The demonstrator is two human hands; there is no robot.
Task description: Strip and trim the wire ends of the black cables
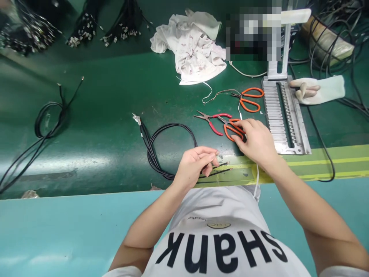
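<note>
My left hand [198, 163] is closed in a pinch on the end of a black cable [173, 125]. The cable lies in a loose coil on the green table, with silvery connectors [137, 119] at its far left end. Two more black cable ends stick out to the right beneath my left fingers. My right hand [256, 142] has its thumb and fingers around the orange handles of small scissors [227, 125], whose blades point left. Pliers with red handles [211, 120] lie right beside them. A second pair of orange-handled scissors [250, 100] rests farther back.
A slotted metal fixture [276, 115] stands to the right, a white glove [325, 89] beside it. Crumpled white cloth [193, 46] lies at the back. More black cables [47, 119] sit at left, and cable bundles [83, 29] lie behind. Yellow-green tape [343, 161] lines the front edge.
</note>
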